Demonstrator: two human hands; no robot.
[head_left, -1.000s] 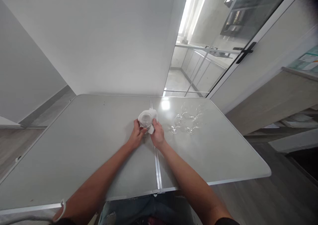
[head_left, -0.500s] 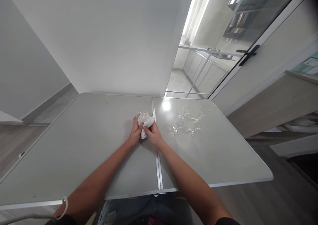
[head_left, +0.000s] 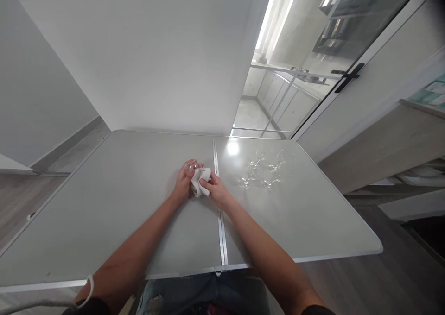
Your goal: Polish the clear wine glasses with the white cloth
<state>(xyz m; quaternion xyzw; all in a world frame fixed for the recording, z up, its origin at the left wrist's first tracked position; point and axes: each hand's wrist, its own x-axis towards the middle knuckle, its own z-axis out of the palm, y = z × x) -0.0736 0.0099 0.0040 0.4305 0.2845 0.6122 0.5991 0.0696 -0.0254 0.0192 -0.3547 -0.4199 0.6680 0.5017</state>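
Near the middle of the table, my left hand (head_left: 183, 180) is wrapped round the bowl of a clear stemmed glass (head_left: 194, 166). A white cloth (head_left: 201, 180) lies against the lower part of the glass, pinched in my right hand (head_left: 214, 186). The cloth and my fingers hide much of the glass. To the right of my hands, several more clear stemmed glasses (head_left: 267, 183) are on the tabletop; their thin outlines are hard to separate.
The pale grey folding table (head_left: 121, 213) has a metal seam (head_left: 221, 241) down its middle. Behind it rises a white wall (head_left: 156, 65). A glass door with a black handle (head_left: 349, 77) stands at the right. A white cable (head_left: 91, 287) hangs by my left forearm.
The glass has turned in my left hand, its bowl now towards the left. My right hand has shifted the cloth from around the bowl to the lower part.
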